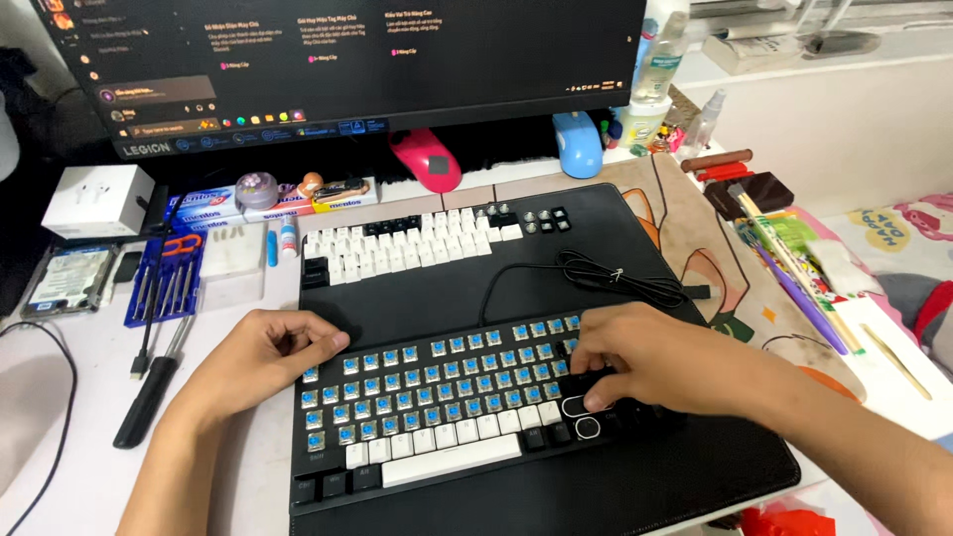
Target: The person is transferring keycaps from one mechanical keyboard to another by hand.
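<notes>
My left hand (260, 359) rests at the upper left corner of the keyboard (437, 417), in the lower middle of the frame. Its fingers (316, 347) are curled loosely, tips touching the edge of the case, gripping nothing. My right hand (655, 359) lies over the right end of the same keyboard, fingers (596, 399) bent down and narrow, pressing on black keys there; whether a keycap is pinched between them I cannot tell.

Most of the keyboard's upper rows are bare, showing blue switches (427, 382), while white and black caps remain along the bottom rows, the long white spacebar (452, 462) among them. It sits on a black desk mat (417, 298) that fills the centre of the frame.

Above it on the mat, a batch of loose white and black keycaps (407, 246) is laid out in rows. A coiled black cable (615, 278) lies just right of centre. At the left edge sit a blue screwdriver set (164, 278) and a black-handled tool (149, 392). A monitor (338, 60) spans the top, with a pink mouse (427, 159) and a blue mouse (578, 144) beneath it.
</notes>
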